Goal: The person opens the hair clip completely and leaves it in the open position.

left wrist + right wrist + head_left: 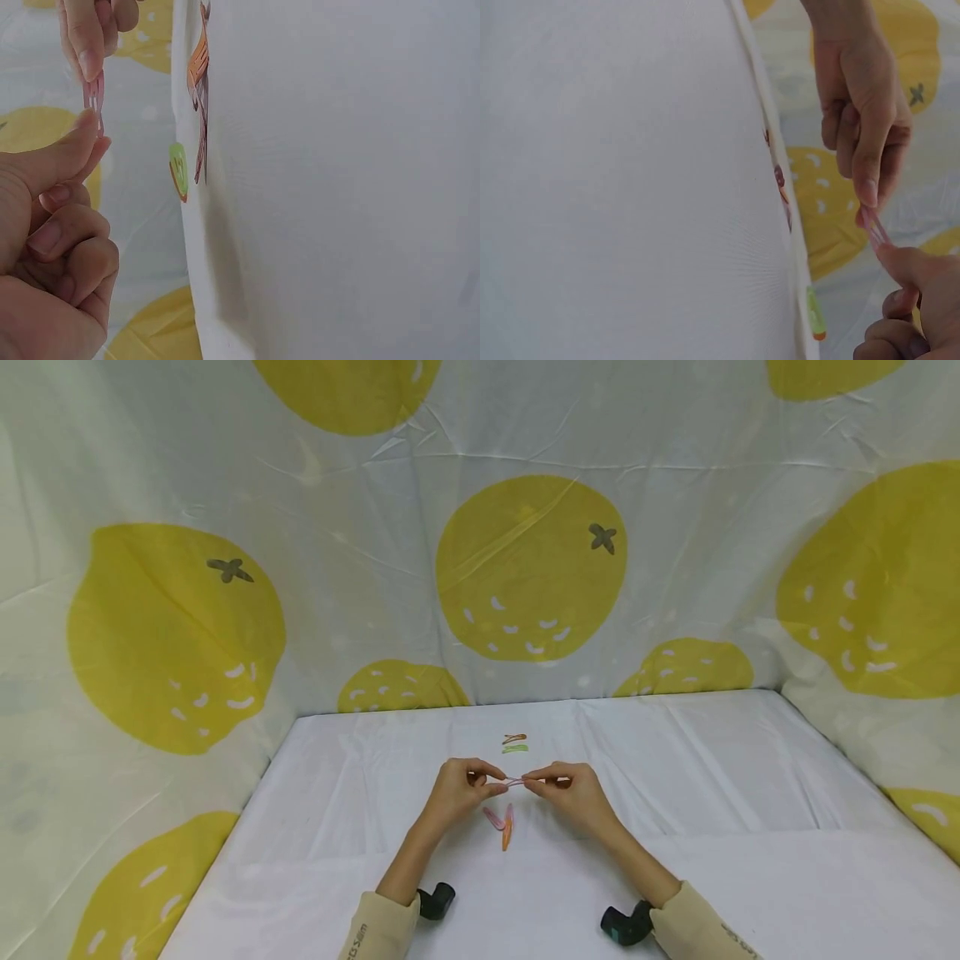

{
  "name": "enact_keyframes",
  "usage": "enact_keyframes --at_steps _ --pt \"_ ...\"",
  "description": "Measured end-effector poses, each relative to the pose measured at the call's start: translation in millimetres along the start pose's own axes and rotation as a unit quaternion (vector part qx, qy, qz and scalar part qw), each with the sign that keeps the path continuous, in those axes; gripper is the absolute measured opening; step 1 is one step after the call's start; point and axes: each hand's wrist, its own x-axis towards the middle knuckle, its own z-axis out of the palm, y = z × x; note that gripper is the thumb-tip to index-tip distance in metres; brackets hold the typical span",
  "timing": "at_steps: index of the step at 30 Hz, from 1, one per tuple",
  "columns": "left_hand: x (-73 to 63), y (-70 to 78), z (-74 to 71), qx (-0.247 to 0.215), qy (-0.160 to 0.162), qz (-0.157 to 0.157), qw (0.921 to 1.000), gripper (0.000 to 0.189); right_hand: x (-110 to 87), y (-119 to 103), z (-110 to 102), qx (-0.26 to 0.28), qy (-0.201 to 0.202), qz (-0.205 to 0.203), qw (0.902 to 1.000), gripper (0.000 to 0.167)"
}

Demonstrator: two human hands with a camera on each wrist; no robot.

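Note:
A pink snap hair clip (514,782) is held level above the white table, stretched between both hands. My left hand (459,789) pinches one end between thumb and forefinger, its other fingers curled in the left wrist view. The opposite end is pinched by my right hand (573,793). Two thin strips of the clip (94,97) show side by side between the fingertips. Below the hands lie a pink clip (493,818), another pink clip (510,812) and an orange clip (507,837), close together. Beyond the hands are a green clip (515,748) and an orange-brown clip (514,739).
A white cloth covers the table (315,827), with light creases. Behind it and at both sides hangs a white curtain (360,568) printed with yellow lemons. Black wrist devices (626,924) sit at both cuffs.

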Motion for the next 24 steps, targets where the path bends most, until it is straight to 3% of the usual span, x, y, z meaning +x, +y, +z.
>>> enact_keyframes --at_steps 9,13,17,20,24 --pt "0.2 -1.6 -0.2 -0.005 -0.005 0.001 1.0 0.012 1.1 2 -1 0.019 -0.023 0.031 0.9991 0.013" --pt "4.4 -1.9 0.5 -0.003 -0.012 0.002 0.9999 0.01 3.5 0 -3 0.013 -0.014 0.043 0.9989 0.012" --pt "13.0 -1.8 1.5 0.001 -0.02 0.001 0.9998 0.009 9.2 2 -2 -0.01 0.016 0.081 0.9966 0.01" --pt "21.5 -3.5 1.7 -0.002 -0.026 -0.007 0.9996 0.01 15.9 5 -1 -0.016 0.038 0.109 0.9931 0.01" --pt "30.7 -7.3 -0.8 -0.022 -0.033 -0.045 0.9982 0.011 26.2 11 3 -0.009 0.044 0.126 0.9911 0.012"
